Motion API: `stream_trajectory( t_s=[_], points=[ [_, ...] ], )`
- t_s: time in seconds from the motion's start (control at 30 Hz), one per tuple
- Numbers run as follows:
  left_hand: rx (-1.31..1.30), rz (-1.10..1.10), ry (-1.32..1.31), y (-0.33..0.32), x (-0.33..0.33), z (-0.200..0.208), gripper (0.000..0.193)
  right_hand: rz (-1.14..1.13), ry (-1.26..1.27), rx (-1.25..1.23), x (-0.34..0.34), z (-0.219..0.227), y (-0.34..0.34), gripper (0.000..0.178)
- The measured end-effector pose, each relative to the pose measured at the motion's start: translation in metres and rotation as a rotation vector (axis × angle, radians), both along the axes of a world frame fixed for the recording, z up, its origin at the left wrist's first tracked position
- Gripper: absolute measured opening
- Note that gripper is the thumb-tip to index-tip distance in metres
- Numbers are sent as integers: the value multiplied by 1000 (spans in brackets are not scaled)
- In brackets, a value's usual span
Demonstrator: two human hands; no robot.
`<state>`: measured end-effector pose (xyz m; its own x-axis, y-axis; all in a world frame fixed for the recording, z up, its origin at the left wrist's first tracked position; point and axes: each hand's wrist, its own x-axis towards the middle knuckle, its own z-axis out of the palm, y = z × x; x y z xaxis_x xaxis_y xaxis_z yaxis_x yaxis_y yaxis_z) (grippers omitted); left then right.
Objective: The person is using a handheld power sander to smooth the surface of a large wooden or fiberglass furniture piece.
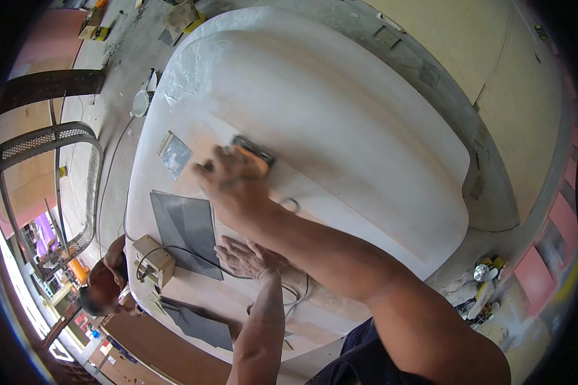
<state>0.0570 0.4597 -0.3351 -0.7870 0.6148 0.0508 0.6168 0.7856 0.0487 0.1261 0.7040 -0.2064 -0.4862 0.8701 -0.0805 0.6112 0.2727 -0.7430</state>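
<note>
A large whitish, dust-smeared moulded panel lies in front of me. My right hand is closed on an orange and black sander on the panel's surface; motion blurs both. My left hand, fingers spread, rests flat on the panel below my right forearm. Beside it lie dark grey sheets, apparently sandpaper. A flat metal putty spreader sits left of the sander. From a beige power box a black cable runs past my left hand and loops under my arms.
More dark sheets lie near the panel's lower left edge. Another person is beyond that edge. A curved metal frame stands at the left. A pale board lies at the upper right; cluttered items sit on the floor at the right.
</note>
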Motion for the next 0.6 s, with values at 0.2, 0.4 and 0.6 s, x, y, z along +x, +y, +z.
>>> stream_trajectory(
  t_s=[0.2,0.4,0.6],
  points=[
    [-19,-19,101,10,9,9,80,-16,-49,57,96,5,-72,49],
    [-33,-12,33,15,13,11,82,-105,-36,197,60,-7,-35,47],
    [-26,-36,51,5,5,-4,82,86,-44,-189,13,14,23,46]
  ],
)
